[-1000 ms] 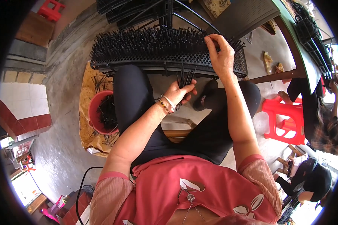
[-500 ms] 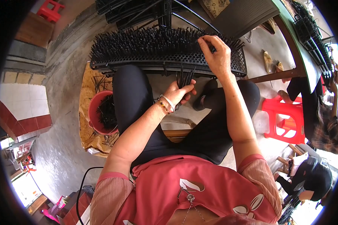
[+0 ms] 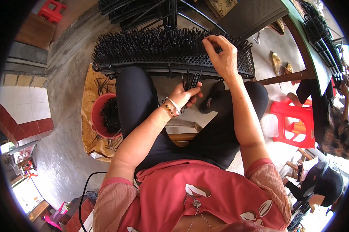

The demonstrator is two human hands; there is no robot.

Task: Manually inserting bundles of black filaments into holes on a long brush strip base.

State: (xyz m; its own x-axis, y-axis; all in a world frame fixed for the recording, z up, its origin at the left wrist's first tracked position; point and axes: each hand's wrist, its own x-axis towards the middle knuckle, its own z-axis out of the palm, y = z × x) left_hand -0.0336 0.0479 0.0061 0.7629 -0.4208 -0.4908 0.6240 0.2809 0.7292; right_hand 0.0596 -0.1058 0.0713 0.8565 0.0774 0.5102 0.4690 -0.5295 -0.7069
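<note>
My left hand [image 3: 184, 96] is closed around a bunch of thin black sticks [image 3: 190, 79], their tips pointing up and away from me. Above and to its right, my right hand [image 3: 224, 56] is closed in a pinch over a long black perforated rack [image 3: 151, 62]. What the pinch holds, if anything, is lost against the dark background. Thin black pieces stand upright and close together in most of the rack's holes. At the rack's right end and along its near edge, bare holes show.
Left of my knee, a red bucket [image 3: 97, 112] of black sticks stands on brown paper [image 3: 87, 133]. A red plastic stool [image 3: 294, 123] is on the right, with other people beyond it. A green-topped table [image 3: 308, 50] rises at the right, with loose shoes [image 3: 276, 63] beneath.
My right hand has shifted very slightly left over the rack, still pinched. My left hand and its bunch of sticks have stayed in place.
</note>
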